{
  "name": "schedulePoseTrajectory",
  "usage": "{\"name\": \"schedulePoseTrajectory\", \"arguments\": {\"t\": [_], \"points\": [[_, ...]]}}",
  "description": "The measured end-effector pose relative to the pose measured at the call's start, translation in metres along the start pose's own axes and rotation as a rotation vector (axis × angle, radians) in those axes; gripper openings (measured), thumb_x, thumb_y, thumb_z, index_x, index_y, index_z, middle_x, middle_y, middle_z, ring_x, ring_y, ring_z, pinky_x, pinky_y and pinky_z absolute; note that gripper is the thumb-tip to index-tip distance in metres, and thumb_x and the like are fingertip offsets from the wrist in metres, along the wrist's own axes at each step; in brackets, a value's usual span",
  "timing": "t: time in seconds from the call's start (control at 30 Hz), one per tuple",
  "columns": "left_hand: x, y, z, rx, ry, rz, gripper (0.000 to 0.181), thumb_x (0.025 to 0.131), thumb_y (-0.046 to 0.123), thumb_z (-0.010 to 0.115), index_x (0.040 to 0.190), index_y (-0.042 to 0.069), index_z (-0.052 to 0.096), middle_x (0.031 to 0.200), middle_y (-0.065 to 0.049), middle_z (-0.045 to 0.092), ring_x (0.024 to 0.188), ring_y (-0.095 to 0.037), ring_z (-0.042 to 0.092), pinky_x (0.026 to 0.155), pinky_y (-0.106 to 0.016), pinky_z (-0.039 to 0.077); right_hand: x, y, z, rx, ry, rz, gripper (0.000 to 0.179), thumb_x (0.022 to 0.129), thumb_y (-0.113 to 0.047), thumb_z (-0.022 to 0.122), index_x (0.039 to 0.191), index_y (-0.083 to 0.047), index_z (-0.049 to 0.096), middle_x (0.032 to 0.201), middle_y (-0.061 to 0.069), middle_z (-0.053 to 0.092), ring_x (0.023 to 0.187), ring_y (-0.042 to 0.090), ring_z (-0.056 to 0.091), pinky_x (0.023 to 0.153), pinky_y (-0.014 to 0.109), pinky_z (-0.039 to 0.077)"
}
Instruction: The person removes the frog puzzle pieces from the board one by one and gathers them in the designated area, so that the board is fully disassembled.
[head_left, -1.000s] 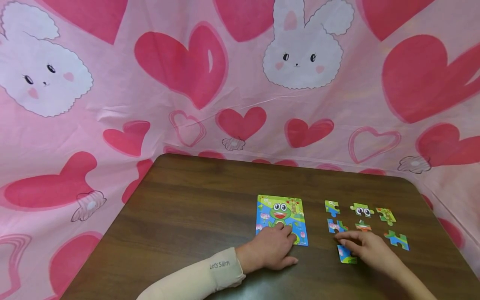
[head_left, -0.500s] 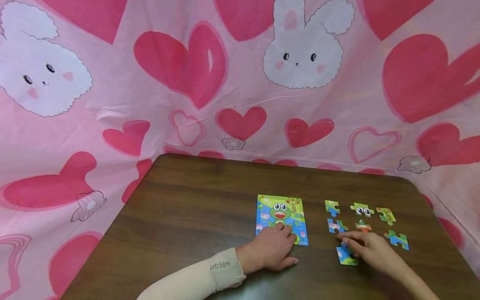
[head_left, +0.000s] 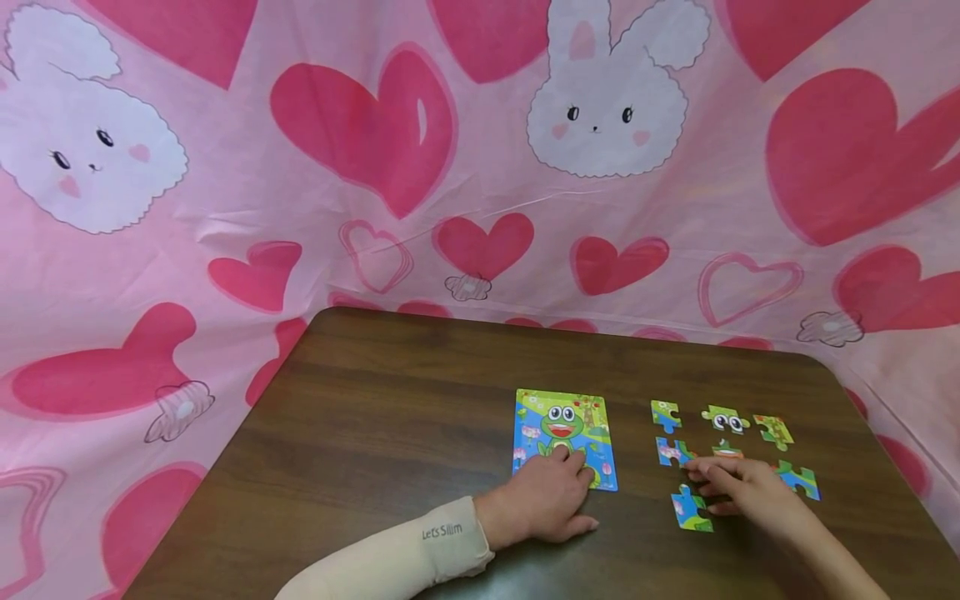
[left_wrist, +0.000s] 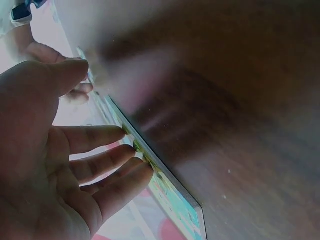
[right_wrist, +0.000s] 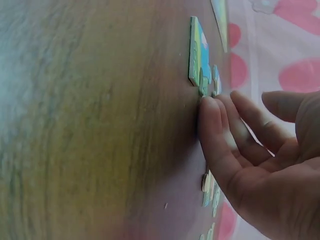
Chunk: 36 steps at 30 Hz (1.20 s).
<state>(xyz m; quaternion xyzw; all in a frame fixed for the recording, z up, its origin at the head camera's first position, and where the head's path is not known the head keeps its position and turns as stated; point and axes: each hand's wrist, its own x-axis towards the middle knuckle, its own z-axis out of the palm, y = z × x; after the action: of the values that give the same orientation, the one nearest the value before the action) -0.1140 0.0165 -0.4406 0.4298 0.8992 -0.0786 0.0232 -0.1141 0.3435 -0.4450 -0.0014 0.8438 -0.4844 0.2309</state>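
A frog picture puzzle board (head_left: 603, 433) lies flat on the brown table. My left hand (head_left: 542, 496) rests over its lower part, hiding some of the frog. In the left wrist view the fingertips meet the board's edge (left_wrist: 175, 197), thumb apart. To the right, my right hand (head_left: 750, 493) hovers low among loose jigsaw pieces. Its fingertips are right at the knob of the lower-left piece (right_wrist: 199, 55) in the right wrist view, the thumb held away. In the head view, the index finger reaches the pink-flower piece (head_left: 670, 451), while the lower-left piece (head_left: 690, 512) lies below.
Beyond the right hand lie a corner piece (head_left: 664, 413), an eyes piece (head_left: 725, 422) and a tree piece (head_left: 774, 431). The mouth piece (head_left: 727, 451) and a blue-green piece (head_left: 801, 481) are partly covered. A pink heart-and-rabbit cloth (head_left: 495, 192) stands behind the table (head_left: 390, 400).
The lower-left piece has shifted slightly towards me and to the left. My right hand has drawn off it, up and to the right, baring more of it. My left hand stays put.
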Motion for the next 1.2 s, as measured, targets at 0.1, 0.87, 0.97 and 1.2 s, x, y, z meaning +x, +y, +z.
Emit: {"name": "schedulePoseTrajectory", "arguments": {"t": [0.1,0.87,0.97,1.2], "points": [[0.000,0.002,0.000,0.018,0.001,-0.003,0.056,0.097,0.068,0.047,0.124,0.021,0.061,0.114,0.006,0.056,0.097,-0.011,0.050,0.063,-0.022,0.048,0.001,0.000,-0.003,0.048,0.041,0.038,0.051,0.111,-0.029,0.041,0.138,0.013,0.052,0.124,0.016,0.068,0.095,0.006,0.068,0.080,0.032,0.060],[0.003,0.025,-0.004,0.053,0.011,-0.099,0.061,0.092,0.072,0.052,0.122,0.021,0.065,0.114,0.005,0.060,0.099,-0.010,0.055,0.063,-0.021,0.050,0.044,-0.054,0.022,0.227,0.028,-0.122,0.058,0.107,-0.038,0.049,0.139,0.011,0.051,0.116,0.007,0.072,0.103,0.015,0.072,0.086,0.026,0.058],[0.005,0.026,-0.005,0.064,-0.002,-0.106,0.062,0.091,0.074,0.052,0.122,0.021,0.065,0.112,0.005,0.059,0.097,-0.010,0.055,0.063,-0.021,0.050,0.053,-0.062,0.030,0.230,0.014,-0.141,0.057,0.107,-0.037,0.049,0.139,0.011,0.052,0.117,0.011,0.071,0.102,0.018,0.072,0.087,0.026,0.058],[0.007,0.032,-0.004,0.027,-0.069,-0.107,0.066,0.091,0.075,0.051,0.123,0.020,0.066,0.117,0.006,0.052,0.103,-0.007,0.050,0.065,-0.019,0.051,0.078,-0.079,0.053,0.238,-0.069,-0.159,0.053,0.107,-0.030,0.051,0.139,0.013,0.051,0.116,0.015,0.071,0.101,0.018,0.072,0.087,0.030,0.059]]}}
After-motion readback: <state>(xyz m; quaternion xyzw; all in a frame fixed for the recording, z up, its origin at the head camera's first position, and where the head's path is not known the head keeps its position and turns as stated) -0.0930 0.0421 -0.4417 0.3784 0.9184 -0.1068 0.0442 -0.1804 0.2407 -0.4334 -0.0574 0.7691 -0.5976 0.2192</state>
